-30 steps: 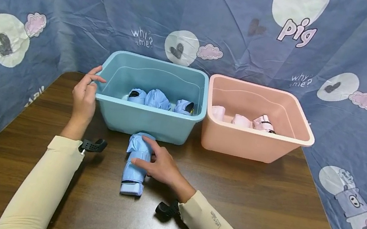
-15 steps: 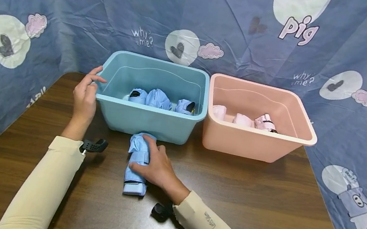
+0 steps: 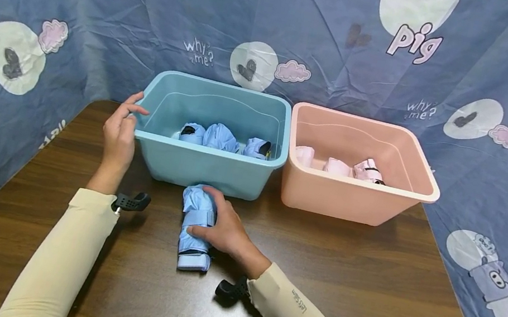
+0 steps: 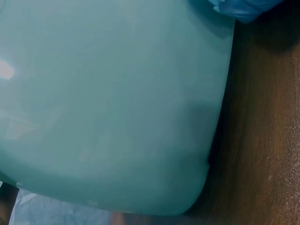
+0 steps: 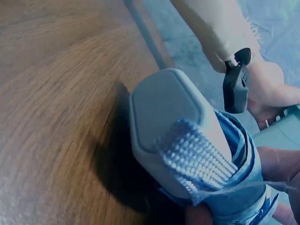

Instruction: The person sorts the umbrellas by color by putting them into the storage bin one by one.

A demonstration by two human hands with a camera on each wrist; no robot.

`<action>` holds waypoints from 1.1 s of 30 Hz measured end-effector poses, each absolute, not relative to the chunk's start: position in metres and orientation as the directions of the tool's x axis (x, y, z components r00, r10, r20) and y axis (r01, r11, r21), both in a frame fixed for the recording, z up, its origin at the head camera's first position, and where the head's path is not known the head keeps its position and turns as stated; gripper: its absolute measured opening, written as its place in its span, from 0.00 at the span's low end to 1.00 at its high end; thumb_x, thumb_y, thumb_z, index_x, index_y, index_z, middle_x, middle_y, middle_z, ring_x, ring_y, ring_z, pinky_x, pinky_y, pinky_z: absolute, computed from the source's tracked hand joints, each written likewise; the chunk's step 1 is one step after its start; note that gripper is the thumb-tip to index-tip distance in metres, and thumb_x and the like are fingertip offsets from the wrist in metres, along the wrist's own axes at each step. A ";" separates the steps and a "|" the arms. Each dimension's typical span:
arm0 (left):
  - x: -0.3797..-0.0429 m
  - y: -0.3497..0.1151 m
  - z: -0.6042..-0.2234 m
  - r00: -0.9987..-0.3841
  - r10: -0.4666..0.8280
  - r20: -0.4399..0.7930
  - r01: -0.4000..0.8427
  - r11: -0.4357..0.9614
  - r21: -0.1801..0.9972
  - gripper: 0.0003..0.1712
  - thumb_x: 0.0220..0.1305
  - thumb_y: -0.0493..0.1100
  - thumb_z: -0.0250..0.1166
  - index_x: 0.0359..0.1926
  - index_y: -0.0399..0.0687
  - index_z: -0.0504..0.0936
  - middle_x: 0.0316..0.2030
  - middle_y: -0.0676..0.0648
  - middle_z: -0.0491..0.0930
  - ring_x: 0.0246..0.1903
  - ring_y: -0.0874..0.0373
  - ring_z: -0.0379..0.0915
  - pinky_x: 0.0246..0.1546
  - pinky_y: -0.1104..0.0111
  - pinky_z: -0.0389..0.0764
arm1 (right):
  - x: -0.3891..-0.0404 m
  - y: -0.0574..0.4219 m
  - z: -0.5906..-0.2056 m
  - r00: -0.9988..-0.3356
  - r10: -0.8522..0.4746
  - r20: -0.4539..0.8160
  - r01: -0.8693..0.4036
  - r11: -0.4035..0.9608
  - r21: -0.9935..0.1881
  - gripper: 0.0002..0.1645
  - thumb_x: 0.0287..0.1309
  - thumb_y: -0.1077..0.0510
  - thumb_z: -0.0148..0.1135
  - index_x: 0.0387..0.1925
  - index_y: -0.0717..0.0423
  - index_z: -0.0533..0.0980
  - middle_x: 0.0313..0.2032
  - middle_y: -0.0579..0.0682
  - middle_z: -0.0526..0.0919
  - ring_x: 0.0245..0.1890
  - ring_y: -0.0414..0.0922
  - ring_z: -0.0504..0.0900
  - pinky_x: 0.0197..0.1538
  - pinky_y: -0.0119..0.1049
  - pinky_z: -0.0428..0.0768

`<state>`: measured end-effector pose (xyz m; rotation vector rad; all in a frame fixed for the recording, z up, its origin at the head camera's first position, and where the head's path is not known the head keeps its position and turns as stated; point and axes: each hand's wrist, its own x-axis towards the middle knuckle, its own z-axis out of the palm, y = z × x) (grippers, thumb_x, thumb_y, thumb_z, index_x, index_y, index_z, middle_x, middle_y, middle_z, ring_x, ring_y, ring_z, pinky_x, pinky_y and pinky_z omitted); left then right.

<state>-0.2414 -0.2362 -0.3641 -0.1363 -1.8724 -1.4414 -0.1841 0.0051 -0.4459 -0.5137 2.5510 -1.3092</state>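
A folded blue umbrella (image 3: 195, 202) lies lengthwise on the table in front of the blue bin (image 3: 201, 169). My right hand (image 3: 228, 228) holds it from the right side, thumb towards the handle and fingers near the far end. Close up in the right wrist view are the umbrella's flat handle end (image 5: 164, 108) and its woven strap (image 5: 194, 154), with fingers on either side of the rolled cloth. At the bin's left end, my left hand (image 3: 120, 135) grips the rim. Several folded blue bundles, such as the middle bundle (image 3: 221, 137), lie inside that bin.
A pink bin (image 3: 333, 198) stands against the blue bin's right end, with folded pink bundles (image 3: 368, 170) inside. Behind both hangs a printed blue cloth (image 3: 339, 77). Bare wooden table (image 3: 365, 280) extends to the right and front.
The umbrella has shifted slightly right and tilted a little, its handle end swinging right, with my right hand closing in on it. My left hand stays at the bin's rim.
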 end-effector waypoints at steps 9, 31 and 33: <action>-0.253 -0.242 -0.375 -0.708 -0.327 0.626 0.516 0.366 0.775 0.19 0.59 0.32 0.40 0.38 0.23 0.76 0.61 0.39 0.73 0.64 0.51 0.64 0.41 0.73 0.60 | -0.177 0.008 -0.440 -0.898 -0.440 -0.025 -0.212 0.481 -0.851 0.54 0.44 0.49 0.77 0.69 0.24 0.57 0.66 0.49 0.66 0.61 0.44 0.67 0.61 0.46 0.66; -0.247 -0.241 -0.371 -0.690 -0.344 0.637 0.518 0.379 0.767 0.19 0.57 0.32 0.40 0.38 0.23 0.76 0.60 0.37 0.74 0.64 0.50 0.65 0.48 0.70 0.60 | -0.149 0.048 -0.350 -0.830 -0.553 0.075 -0.218 0.198 -0.956 0.51 0.49 0.55 0.74 0.68 0.22 0.56 0.59 0.49 0.67 0.47 0.46 0.77 0.46 0.41 0.78; -0.247 -0.240 -0.371 -0.693 -0.343 0.635 0.517 0.377 0.768 0.19 0.57 0.32 0.41 0.38 0.23 0.76 0.60 0.36 0.73 0.64 0.50 0.64 0.51 0.70 0.61 | -0.151 0.052 -0.340 -0.831 -0.551 0.075 -0.216 0.196 -0.956 0.51 0.49 0.55 0.74 0.68 0.21 0.56 0.59 0.51 0.67 0.44 0.49 0.80 0.44 0.42 0.79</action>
